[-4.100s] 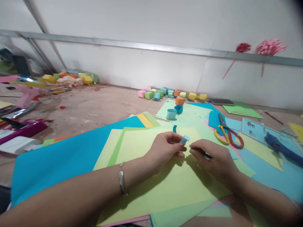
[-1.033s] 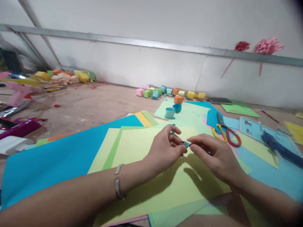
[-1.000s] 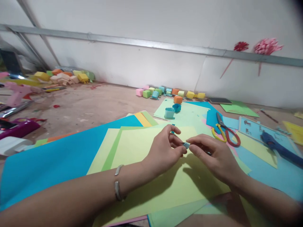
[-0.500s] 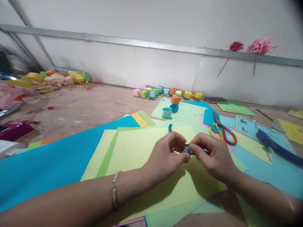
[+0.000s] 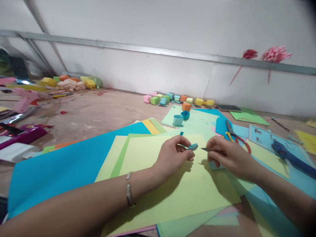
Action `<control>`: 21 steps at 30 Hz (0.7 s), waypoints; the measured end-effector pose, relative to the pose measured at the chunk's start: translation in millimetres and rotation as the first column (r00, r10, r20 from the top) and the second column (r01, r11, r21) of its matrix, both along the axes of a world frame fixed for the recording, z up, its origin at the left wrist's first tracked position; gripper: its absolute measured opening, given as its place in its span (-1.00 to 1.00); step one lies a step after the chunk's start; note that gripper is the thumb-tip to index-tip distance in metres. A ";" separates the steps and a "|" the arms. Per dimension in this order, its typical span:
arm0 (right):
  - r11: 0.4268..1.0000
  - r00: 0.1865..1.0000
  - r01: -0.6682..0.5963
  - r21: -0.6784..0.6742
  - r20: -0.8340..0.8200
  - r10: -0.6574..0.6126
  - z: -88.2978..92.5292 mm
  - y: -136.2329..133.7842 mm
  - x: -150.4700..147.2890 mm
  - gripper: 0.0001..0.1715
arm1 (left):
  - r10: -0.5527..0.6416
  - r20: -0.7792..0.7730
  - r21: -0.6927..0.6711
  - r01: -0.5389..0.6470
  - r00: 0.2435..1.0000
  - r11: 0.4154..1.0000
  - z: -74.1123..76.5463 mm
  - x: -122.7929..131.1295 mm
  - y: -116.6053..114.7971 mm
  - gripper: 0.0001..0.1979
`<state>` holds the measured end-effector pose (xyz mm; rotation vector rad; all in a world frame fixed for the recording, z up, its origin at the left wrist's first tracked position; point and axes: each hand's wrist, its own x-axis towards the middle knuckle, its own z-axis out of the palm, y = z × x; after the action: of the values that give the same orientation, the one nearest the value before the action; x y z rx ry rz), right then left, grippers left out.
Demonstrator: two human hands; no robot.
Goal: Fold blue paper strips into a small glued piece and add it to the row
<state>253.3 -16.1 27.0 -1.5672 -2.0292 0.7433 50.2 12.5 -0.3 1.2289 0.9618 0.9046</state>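
My left hand (image 5: 174, 153) pinches a small light-blue folded paper piece (image 5: 193, 147) between thumb and fingertips, above a pale yellow-green sheet (image 5: 153, 168). Facing it across a narrow gap, my right hand (image 5: 225, 154) is closed on a thin dark pointed tool (image 5: 204, 149). Only the tip of that tool shows, so its kind is unclear. Below my right fingers is a light-blue paper piece (image 5: 215, 165), partly covered by the hand. A teal paper scrap (image 5: 181, 133) shows just beyond my left fingers.
Two open paper boxes, one pale blue (image 5: 177, 120) and one teal (image 5: 185, 115), stand ahead near an orange paper cube (image 5: 186, 106). Scissors (image 5: 237, 136) and a blue-handled tool (image 5: 291, 156) lie at right. A pink glue gun (image 5: 24, 98) is at left.
My hands have drawn apart, leaving the folded paper in my left fingers and exposing the pointed tip in my right. The whole view has shifted slightly.
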 end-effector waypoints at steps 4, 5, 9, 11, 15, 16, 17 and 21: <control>0.932 0.934 -0.013 0.363 0.336 -0.118 -4.9 7.6 13.2 -0.89 | 0.015 -0.048 0.075 -0.012 0.999 0.997 0.5 -0.1 -0.1 -0.82; 0.876 0.924 -0.030 0.482 0.347 -0.160 -7.0 6.4 11.0 -0.87 | 0.018 -0.065 0.112 -0.010 0.998 0.994 0.2 -0.2 0.0 -0.82; 0.781 0.967 -0.123 0.612 0.250 -0.043 -12.7 -8.9 -14.4 -0.88 | 0.013 -0.127 0.287 0.024 0.992 0.958 -2.3 -1.2 -0.2 -0.80; 0.748 0.973 -0.135 0.650 0.229 -0.024 -12.6 -16.1 -25.9 -0.91 | -0.002 -0.146 0.331 0.051 0.989 0.942 -3.1 -1.8 -0.6 -0.79; 0.755 0.979 -0.132 0.642 0.206 -0.004 -9.1 -20.8 -30.3 -0.93 | -0.027 -0.179 0.382 0.095 0.983 0.919 -2.8 -2.5 -1.2 -0.81; 0.774 0.980 -0.129 0.620 0.197 0.005 -8.1 -21.0 -29.4 -0.93 | -0.027 -0.187 0.398 0.101 0.982 0.912 -2.7 -2.6 -1.4 -0.82; 0.789 0.982 -0.128 0.601 0.190 0.014 -7.3 -21.4 -28.5 -0.93 | -0.029 -0.195 0.410 0.108 0.980 0.906 -2.5 -2.7 -1.5 -0.83; 0.801 0.984 -0.132 0.584 0.178 0.032 -5.9 -24.4 -28.7 -0.91 | -0.052 -0.209 0.406 0.135 0.976 0.904 -2.7 -3.2 -2.5 -0.85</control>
<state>224.6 -40.5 21.1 -1.1941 -2.1641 -0.0263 47.0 9.9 -3.0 1.7433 0.8747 0.9564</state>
